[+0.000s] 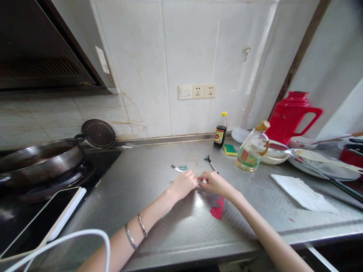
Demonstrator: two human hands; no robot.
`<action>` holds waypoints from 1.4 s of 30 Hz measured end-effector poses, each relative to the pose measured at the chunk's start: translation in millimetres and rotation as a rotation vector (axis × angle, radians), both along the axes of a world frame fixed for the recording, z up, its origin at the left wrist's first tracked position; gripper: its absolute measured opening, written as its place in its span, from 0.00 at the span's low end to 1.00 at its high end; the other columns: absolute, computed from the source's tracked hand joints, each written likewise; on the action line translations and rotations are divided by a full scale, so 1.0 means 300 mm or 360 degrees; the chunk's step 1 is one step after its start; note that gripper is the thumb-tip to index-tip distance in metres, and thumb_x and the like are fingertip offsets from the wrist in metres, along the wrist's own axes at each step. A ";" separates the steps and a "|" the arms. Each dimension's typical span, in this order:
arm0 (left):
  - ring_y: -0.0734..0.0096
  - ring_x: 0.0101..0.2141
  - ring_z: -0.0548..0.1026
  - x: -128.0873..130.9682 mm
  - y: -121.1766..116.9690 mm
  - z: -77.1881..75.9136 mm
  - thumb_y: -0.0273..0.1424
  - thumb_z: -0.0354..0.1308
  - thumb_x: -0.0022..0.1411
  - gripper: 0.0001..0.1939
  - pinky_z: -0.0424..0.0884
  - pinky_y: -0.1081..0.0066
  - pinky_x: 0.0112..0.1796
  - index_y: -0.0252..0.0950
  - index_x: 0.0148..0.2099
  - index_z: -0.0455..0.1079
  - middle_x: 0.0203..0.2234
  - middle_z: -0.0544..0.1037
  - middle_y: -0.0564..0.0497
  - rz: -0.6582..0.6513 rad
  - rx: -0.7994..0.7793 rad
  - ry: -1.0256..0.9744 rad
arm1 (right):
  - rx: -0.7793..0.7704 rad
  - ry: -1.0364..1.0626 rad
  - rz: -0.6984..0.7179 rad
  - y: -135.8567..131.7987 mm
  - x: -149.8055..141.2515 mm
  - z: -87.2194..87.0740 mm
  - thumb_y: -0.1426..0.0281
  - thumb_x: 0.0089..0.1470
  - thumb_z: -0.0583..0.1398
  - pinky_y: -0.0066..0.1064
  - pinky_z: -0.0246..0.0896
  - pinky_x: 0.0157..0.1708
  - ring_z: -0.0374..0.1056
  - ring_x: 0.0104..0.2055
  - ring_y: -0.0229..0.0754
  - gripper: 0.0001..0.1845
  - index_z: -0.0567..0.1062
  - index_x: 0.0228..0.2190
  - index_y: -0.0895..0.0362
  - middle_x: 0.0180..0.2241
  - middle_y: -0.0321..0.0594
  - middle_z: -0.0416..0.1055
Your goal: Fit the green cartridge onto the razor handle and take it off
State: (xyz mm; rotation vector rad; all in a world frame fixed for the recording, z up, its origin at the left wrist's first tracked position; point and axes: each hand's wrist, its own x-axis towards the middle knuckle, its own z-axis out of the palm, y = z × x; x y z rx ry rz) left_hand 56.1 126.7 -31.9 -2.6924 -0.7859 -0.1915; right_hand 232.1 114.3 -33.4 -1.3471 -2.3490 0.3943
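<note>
Over the middle of the steel counter, my left hand (pixel 185 184) is closed around a slim white stick with a grey tip (pixel 177 169), which pokes out past the knuckles. My right hand (pixel 214 184) meets it fingertip to fingertip, thumb and fingers pinched; what lies between them is mostly hidden. Just beyond the left hand is a small green and dark razor cartridge (pixel 183 167). A razor (pixel 211 164) with a dark head and pale handle lies beyond the right hand. Below the right wrist there is a torn red scrap (pixel 217 209).
Left, a pan (pixel 42 158) sits on the black stove, with a phone-like device (pixel 42 219) and white cable nearer. Behind stand a soy sauce bottle (pixel 220 132), a sponge (pixel 230 150) and an oil jug (pixel 251 153). Right are a red thermos (pixel 289 117), dishes and a white cloth (pixel 303 192).
</note>
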 end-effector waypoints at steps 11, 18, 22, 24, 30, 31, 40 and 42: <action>0.63 0.54 0.61 0.000 0.056 0.058 0.22 0.45 0.61 0.15 0.57 0.60 0.53 0.32 0.48 0.65 0.50 0.68 0.41 -0.0187 -0.0019 -0.0466 | 0.0223 0.0010 -0.0525 0.017 0.106 -0.025 0.69 0.50 0.55 0.25 0.52 0.27 0.65 0.26 0.38 0.13 0.77 0.23 0.60 0.22 0.42 0.72; 0.59 0.51 0.65 -0.098 0.208 0.002 0.32 0.58 0.52 0.26 0.60 0.62 0.52 0.30 0.53 0.63 0.50 0.68 0.40 0.0310 -0.0532 -0.0776 | -0.0073 -0.0051 -0.1028 0.055 0.302 -0.054 0.69 0.46 0.54 0.25 0.51 0.22 0.67 0.21 0.39 0.14 0.77 0.19 0.62 0.16 0.43 0.70; 0.56 0.49 0.68 -0.131 0.261 -0.050 0.32 0.60 0.48 0.27 0.61 0.60 0.51 0.32 0.52 0.64 0.49 0.70 0.40 0.0461 -0.0791 -0.0845 | -0.0215 -0.0126 -0.1057 0.070 0.323 -0.066 0.71 0.44 0.55 0.25 0.52 0.21 0.67 0.20 0.40 0.14 0.76 0.16 0.61 0.12 0.43 0.68; 0.56 0.48 0.69 -0.137 0.271 -0.071 0.31 0.60 0.48 0.26 0.63 0.60 0.49 0.32 0.51 0.65 0.47 0.72 0.41 0.0476 -0.0827 -0.0854 | -0.0244 -0.0137 -0.1052 0.079 0.316 -0.068 0.72 0.44 0.55 0.25 0.53 0.22 0.67 0.20 0.40 0.13 0.76 0.16 0.61 0.12 0.43 0.69; 0.59 0.46 0.70 -0.140 0.277 -0.106 0.27 0.57 0.50 0.21 0.63 0.62 0.48 0.34 0.49 0.67 0.45 0.73 0.43 0.0449 -0.0756 -0.0851 | -0.0180 -0.0238 -0.1066 0.103 0.293 -0.073 0.72 0.45 0.56 0.26 0.54 0.24 0.69 0.23 0.42 0.12 0.76 0.17 0.62 0.16 0.47 0.71; 0.60 0.45 0.70 -0.139 0.278 -0.106 0.27 0.57 0.50 0.21 0.63 0.63 0.48 0.34 0.49 0.67 0.44 0.73 0.44 0.0442 -0.0745 -0.0849 | -0.0164 -0.0258 -0.1059 0.104 0.292 -0.074 0.71 0.45 0.56 0.27 0.54 0.24 0.69 0.24 0.43 0.12 0.76 0.18 0.62 0.18 0.48 0.72; 0.60 0.43 0.70 -0.132 0.282 -0.107 0.27 0.58 0.48 0.24 0.64 0.63 0.45 0.30 0.50 0.64 0.41 0.71 0.42 0.0472 -0.0724 -0.0916 | 0.0201 -0.0322 -0.0885 0.058 0.271 -0.027 0.64 0.55 0.50 0.28 0.57 0.34 0.70 0.36 0.45 0.19 0.77 0.31 0.60 0.33 0.50 0.73; 0.60 0.44 0.68 -0.130 0.277 -0.106 0.28 0.59 0.47 0.26 0.64 0.63 0.46 0.29 0.51 0.62 0.42 0.70 0.41 0.0456 -0.0709 -0.0949 | 0.0263 -0.0215 -0.0684 0.046 0.251 -0.003 0.65 0.54 0.51 0.28 0.58 0.38 0.69 0.39 0.44 0.17 0.76 0.37 0.58 0.37 0.47 0.72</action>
